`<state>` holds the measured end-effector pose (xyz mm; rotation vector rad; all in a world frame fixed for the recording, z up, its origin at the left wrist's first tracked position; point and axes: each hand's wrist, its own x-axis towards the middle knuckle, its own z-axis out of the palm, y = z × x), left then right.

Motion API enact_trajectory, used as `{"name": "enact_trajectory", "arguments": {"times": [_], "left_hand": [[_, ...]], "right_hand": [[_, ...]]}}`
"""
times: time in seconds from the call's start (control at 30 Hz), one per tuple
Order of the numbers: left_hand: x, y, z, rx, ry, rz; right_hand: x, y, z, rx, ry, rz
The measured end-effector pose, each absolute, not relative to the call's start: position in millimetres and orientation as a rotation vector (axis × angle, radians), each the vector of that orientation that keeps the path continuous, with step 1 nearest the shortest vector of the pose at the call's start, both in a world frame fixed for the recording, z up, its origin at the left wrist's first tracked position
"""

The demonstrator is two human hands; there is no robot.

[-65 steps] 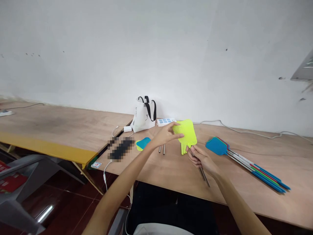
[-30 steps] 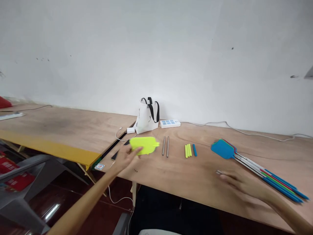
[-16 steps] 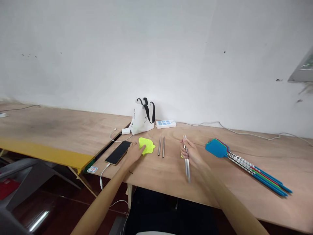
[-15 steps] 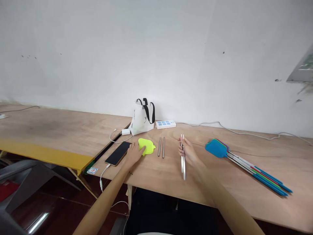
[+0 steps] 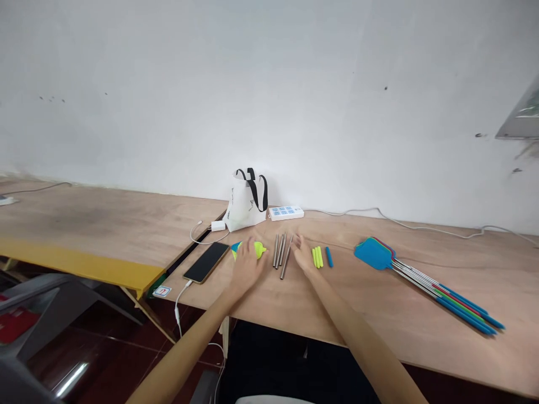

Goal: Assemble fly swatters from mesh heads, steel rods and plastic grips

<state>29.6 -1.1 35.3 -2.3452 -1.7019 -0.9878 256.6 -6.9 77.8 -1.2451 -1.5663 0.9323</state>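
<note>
My left hand (image 5: 247,262) lies with fingers apart over a yellow-green fly swatter head (image 5: 260,250); a blue piece (image 5: 234,247) peeks out at its left edge. Several thin metal tubes (image 5: 276,251) lie side by side just right of that hand. My right hand (image 5: 302,252), a little blurred, rests with loose fingers beside the upper end of the rightmost, slanted tube (image 5: 286,261). Right of it are three short yellow-green grips (image 5: 317,257) and one blue grip (image 5: 329,257).
A phone (image 5: 206,262) on a charging cable lies left. Behind stand a white bag (image 5: 246,205) with black handles and a power strip (image 5: 286,212). Several assembled fly swatters (image 5: 374,254) are stacked at the right. The table (image 5: 269,311) ends near my body.
My right hand has moved left, and the tubes it held now lie beside the other two. The grips show where it was. My left hand has shifted right over the swatter head.
</note>
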Motion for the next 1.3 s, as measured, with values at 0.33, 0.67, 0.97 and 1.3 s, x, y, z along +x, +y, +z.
{"name": "enact_trajectory", "arguments": {"times": [0.33, 0.67, 0.97, 1.3], "left_hand": [[78, 14, 25, -2.974, -1.293, -0.581], [98, 29, 17, -2.796, -1.378, -0.828], [118, 18, 11, -2.734, -1.417, -0.878], [144, -43, 43, -3.014, -1.077, -1.462]], "right_hand": [[345, -44, 46, -1.316, -1.790, 0.417], [538, -100, 1, -2.315, -1.701, -0.679], [548, -92, 2, -2.294, -2.076, -0.557], [506, -74, 31, -2.030, -1.833, -0.110]]}}
